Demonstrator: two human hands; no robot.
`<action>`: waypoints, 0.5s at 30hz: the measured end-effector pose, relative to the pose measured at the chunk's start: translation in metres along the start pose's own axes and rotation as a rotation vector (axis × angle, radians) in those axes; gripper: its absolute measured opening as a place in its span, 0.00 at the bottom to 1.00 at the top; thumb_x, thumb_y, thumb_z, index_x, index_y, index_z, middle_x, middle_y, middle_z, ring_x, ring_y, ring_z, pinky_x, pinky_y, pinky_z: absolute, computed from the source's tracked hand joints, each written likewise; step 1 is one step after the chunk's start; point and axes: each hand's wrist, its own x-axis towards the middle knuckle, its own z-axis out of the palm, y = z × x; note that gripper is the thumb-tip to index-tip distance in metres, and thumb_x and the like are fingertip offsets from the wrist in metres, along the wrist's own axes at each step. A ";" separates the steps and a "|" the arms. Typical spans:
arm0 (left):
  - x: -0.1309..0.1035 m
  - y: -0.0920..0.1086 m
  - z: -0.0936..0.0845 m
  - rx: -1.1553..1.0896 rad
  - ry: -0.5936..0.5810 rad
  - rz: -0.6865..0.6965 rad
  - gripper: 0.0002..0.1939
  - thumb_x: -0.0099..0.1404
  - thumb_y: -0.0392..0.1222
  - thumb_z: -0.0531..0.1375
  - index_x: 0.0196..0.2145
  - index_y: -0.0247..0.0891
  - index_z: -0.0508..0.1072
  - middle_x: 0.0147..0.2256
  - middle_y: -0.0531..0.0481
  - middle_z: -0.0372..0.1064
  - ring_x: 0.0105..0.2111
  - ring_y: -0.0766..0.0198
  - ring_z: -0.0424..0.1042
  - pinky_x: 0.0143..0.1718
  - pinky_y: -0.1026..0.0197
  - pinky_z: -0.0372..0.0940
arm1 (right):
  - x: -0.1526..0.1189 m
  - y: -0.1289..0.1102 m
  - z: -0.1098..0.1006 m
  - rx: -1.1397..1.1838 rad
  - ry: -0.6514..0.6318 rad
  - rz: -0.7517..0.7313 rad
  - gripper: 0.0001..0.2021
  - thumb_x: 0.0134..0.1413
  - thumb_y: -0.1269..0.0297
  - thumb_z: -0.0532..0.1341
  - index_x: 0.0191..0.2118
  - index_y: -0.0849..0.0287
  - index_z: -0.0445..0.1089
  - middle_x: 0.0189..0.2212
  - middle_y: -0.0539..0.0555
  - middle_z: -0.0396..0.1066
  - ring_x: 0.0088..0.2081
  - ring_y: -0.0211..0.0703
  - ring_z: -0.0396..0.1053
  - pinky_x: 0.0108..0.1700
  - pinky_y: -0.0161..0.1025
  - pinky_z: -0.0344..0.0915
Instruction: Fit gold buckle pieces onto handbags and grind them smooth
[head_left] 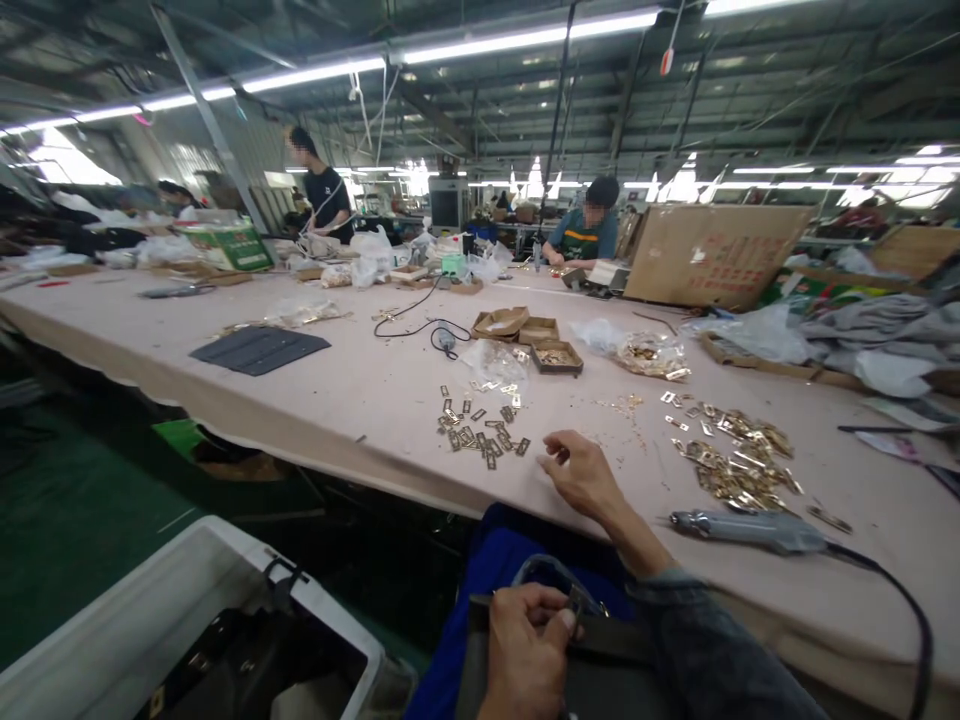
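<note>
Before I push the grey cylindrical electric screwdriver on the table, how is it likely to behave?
With its rounded barrel, the grey screwdriver may roll slightly. The attached black cable would probably tug against it. Its thick housing looks stiff and perhaps fairly heavy.

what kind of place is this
Most likely a factory workshop for hand assembly: a long covered table bears piles of small metal pieces and a corded power tool, and a co-worker sits at its far side.
</note>
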 end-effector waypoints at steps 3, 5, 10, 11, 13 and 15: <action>-0.002 -0.001 -0.002 -0.039 -0.003 0.011 0.09 0.51 0.38 0.71 0.31 0.35 0.79 0.27 0.44 0.77 0.31 0.52 0.77 0.34 0.57 0.70 | 0.039 0.010 0.015 -0.074 -0.148 -0.126 0.17 0.53 0.76 0.61 0.50 0.59 0.73 0.47 0.58 0.74 0.43 0.44 0.71 0.50 0.42 0.65; -0.003 -0.002 -0.004 -0.043 -0.031 0.031 0.06 0.53 0.37 0.69 0.31 0.35 0.79 0.27 0.44 0.77 0.31 0.52 0.78 0.35 0.57 0.70 | 0.056 0.017 0.021 -0.077 -0.236 -0.170 0.21 0.50 0.79 0.62 0.50 0.59 0.74 0.47 0.57 0.75 0.47 0.46 0.70 0.53 0.42 0.63; -0.001 -0.002 -0.010 -0.028 -0.029 0.056 0.05 0.54 0.37 0.67 0.31 0.35 0.80 0.28 0.43 0.78 0.32 0.51 0.78 0.37 0.55 0.71 | 0.071 0.023 0.019 -0.069 -0.359 -0.214 0.16 0.49 0.77 0.65 0.46 0.59 0.76 0.37 0.54 0.75 0.41 0.43 0.70 0.46 0.39 0.65; 0.000 -0.002 -0.011 -0.026 -0.037 0.052 0.05 0.54 0.37 0.68 0.31 0.34 0.80 0.28 0.43 0.78 0.32 0.50 0.78 0.37 0.55 0.71 | 0.070 0.022 0.016 -0.070 -0.373 -0.226 0.15 0.50 0.77 0.65 0.44 0.60 0.76 0.36 0.53 0.75 0.39 0.42 0.70 0.45 0.38 0.64; 0.003 -0.004 -0.013 -0.028 -0.079 0.049 0.05 0.55 0.37 0.67 0.31 0.34 0.80 0.29 0.42 0.78 0.33 0.50 0.79 0.37 0.54 0.71 | 0.065 0.017 0.010 -0.080 -0.402 -0.255 0.08 0.52 0.76 0.64 0.38 0.59 0.76 0.35 0.53 0.74 0.37 0.41 0.69 0.42 0.37 0.64; 0.005 -0.007 -0.014 -0.036 -0.114 0.053 0.05 0.56 0.37 0.65 0.31 0.34 0.80 0.29 0.41 0.79 0.33 0.49 0.79 0.37 0.54 0.71 | 0.058 0.013 0.003 -0.090 -0.438 -0.293 0.06 0.54 0.74 0.62 0.34 0.58 0.77 0.34 0.53 0.73 0.36 0.41 0.68 0.41 0.37 0.63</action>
